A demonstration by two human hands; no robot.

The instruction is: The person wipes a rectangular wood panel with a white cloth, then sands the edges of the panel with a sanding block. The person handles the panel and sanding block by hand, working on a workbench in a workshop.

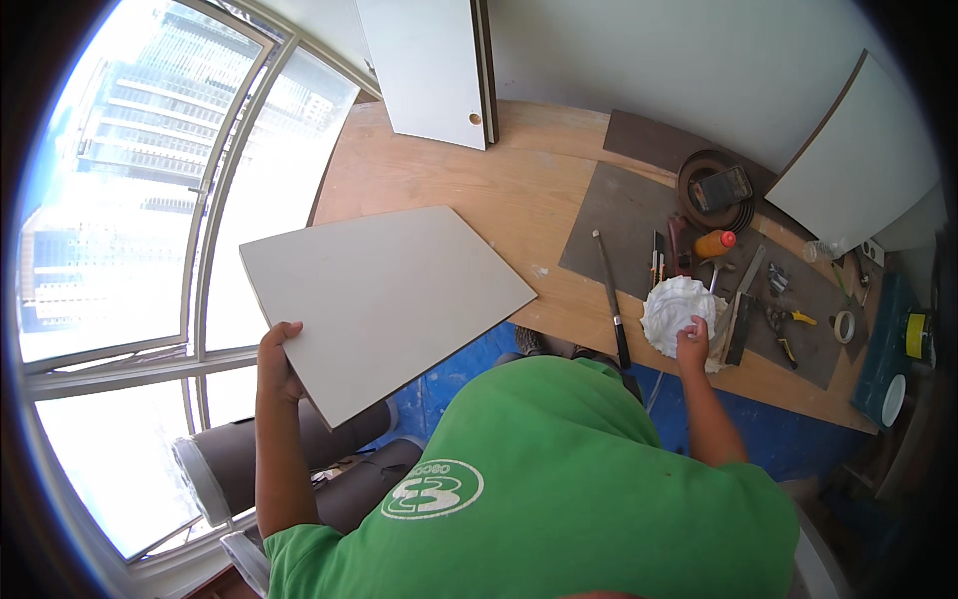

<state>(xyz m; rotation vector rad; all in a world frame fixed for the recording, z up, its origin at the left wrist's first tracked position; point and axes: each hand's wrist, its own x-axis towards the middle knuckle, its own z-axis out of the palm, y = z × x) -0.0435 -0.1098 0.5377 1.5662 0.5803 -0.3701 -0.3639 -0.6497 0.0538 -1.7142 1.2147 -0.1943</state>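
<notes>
A flat off-white board panel (384, 299) is tilted over the left part of the wooden worktable (439, 180). My left hand (278, 361) is closed on its left edge, thumb on the upper face, the other fingers mostly hidden behind it. On the right, a crumpled white cloth (671, 307) lies in a round wad at the near side of the table. My right hand (693, 344) has its curled fingers on the cloth's near right part. A long bar with a black handle (621, 334) lies just left of the cloth.
Right of the cloth are a hammer (717, 268), an orange bottle (714, 244), yellow-handled pliers (801, 316) and a tape roll (844, 326). A phone (721, 188) rests on coiled brown banding. White panels (429, 70) stand at the back; windows (130, 200) line the left.
</notes>
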